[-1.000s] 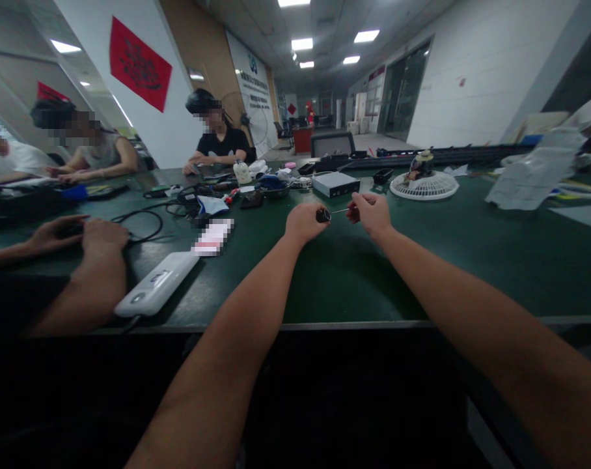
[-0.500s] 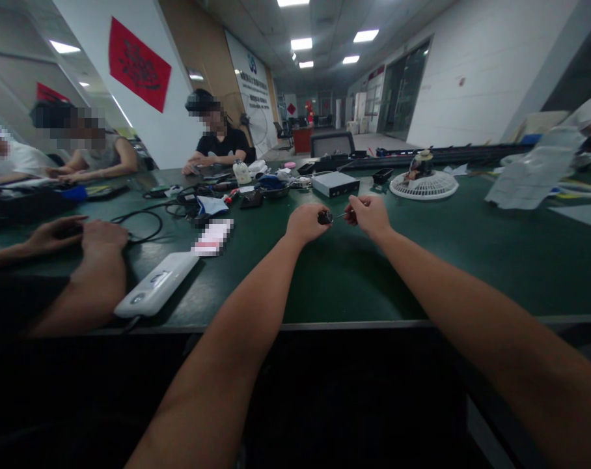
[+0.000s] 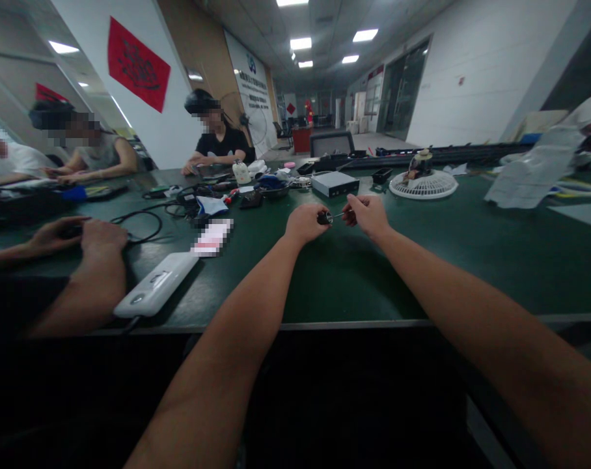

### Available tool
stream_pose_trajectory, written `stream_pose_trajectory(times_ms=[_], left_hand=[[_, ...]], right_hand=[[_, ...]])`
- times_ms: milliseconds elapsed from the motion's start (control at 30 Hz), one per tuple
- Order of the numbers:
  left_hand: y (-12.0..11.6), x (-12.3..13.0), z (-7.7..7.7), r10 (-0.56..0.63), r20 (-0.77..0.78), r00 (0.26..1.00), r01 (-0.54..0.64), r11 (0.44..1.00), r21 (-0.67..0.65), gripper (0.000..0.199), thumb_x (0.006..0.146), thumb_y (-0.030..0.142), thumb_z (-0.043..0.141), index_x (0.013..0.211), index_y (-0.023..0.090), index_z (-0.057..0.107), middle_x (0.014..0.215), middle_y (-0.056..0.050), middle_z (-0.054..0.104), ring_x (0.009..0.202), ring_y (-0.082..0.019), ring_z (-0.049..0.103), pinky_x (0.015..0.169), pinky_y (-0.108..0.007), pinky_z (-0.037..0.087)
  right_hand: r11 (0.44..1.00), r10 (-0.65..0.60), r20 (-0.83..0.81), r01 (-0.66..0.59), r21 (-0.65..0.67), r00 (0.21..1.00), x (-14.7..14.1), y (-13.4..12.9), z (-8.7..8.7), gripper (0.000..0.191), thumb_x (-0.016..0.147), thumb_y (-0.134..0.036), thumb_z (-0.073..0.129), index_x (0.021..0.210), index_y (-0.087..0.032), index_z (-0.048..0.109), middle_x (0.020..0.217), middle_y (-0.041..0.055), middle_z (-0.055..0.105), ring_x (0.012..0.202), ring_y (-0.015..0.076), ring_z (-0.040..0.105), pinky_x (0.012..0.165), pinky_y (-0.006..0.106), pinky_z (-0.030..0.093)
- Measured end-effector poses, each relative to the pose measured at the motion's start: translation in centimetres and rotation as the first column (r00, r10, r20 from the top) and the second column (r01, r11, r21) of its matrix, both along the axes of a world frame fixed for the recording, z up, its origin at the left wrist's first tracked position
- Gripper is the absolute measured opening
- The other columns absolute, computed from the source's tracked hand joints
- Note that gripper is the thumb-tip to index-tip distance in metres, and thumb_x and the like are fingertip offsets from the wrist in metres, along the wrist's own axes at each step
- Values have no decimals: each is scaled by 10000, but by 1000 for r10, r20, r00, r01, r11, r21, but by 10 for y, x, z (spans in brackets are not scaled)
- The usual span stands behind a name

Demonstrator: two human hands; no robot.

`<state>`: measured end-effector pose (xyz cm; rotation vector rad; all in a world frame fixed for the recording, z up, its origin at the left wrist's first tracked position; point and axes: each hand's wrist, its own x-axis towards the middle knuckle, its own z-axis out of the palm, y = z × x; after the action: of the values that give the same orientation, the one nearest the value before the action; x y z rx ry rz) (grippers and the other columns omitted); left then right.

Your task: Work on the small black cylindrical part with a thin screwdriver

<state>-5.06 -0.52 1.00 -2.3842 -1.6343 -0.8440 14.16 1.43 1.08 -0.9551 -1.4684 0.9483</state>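
My left hand point(image 3: 305, 223) is closed around a small dark round part point(image 3: 325, 217), which shows at its fingertips. Facing it, my right hand point(image 3: 366, 213) grips a thin metal tool point(image 3: 341, 214), like a screwdriver, with its shaft pointing left and its tip at or close to the dark part. Whether the tip touches cannot be made out. Both hands are just above the green table point(image 3: 354, 280). The tool's handle is mostly hidden by my right fingers.
A silver box point(image 3: 335, 184) stands behind my hands, with a white fan grille point(image 3: 423, 185) to its right. Cables and small items lie behind on the left. A white power bank-like device point(image 3: 156, 286) and phone point(image 3: 213, 237) lie left, near a co-worker's hands point(image 3: 103, 234).
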Motion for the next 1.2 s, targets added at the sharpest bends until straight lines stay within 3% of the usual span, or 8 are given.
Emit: stream_pose_trajectory(times_ms=[167,400,533,667,933,1200], left_hand=[[3,0,-2,-40,7,999,40,999,-4,362,767,331,789,1113,225,781,1050,-79,778,970,-256,697,883,-370,542],[3,-2,-1,-18,14,1000,18,1000,-20,389,771,317,785,1146,217,773,1066,-88,774,988,-263,692,915,-381,535],[0,-1,1,0,19,1000,1,1000,-27,373,774,312,785,1136,221,771,1071,-82,775,993,-259,692,919,-376,535],[0,0,1,-18,1,1000,18,1000,-21,347,764,305,790,1100,219,781,1049,-79,778,977,-259,695,904,-373,540],[3,-1,0,-17,-5,1000,16,1000,-25,374,775,313,781,1136,215,775,1069,-83,778,980,-255,692,905,-373,541],[2,-3,0,2,3,1000,-2,1000,-4,365,778,302,767,1133,216,774,1066,-88,777,984,-269,696,889,-383,545]], right_hand=[[992,-122,66,120,34,990,3,0,1,457,977,-474,607,655,-155,665,555,65,665,434,130,615,426,233,476],[996,-5,11,4,86,1000,-2,-2,-3,447,954,-543,632,729,-158,672,621,59,692,486,129,646,454,223,503],[999,44,10,-44,26,999,-2,-4,0,458,973,-529,609,701,-164,657,598,53,681,465,121,634,433,211,486],[1000,-31,51,31,3,998,1,-4,3,498,972,-547,600,663,-160,650,556,59,665,435,129,622,406,214,460],[986,-93,105,77,151,990,-1,-3,-2,459,963,-531,603,707,-157,680,617,66,695,481,131,644,445,223,492],[989,65,-7,-64,136,998,-3,-2,-5,468,919,-587,653,716,-167,683,629,56,689,531,145,666,515,252,553]])
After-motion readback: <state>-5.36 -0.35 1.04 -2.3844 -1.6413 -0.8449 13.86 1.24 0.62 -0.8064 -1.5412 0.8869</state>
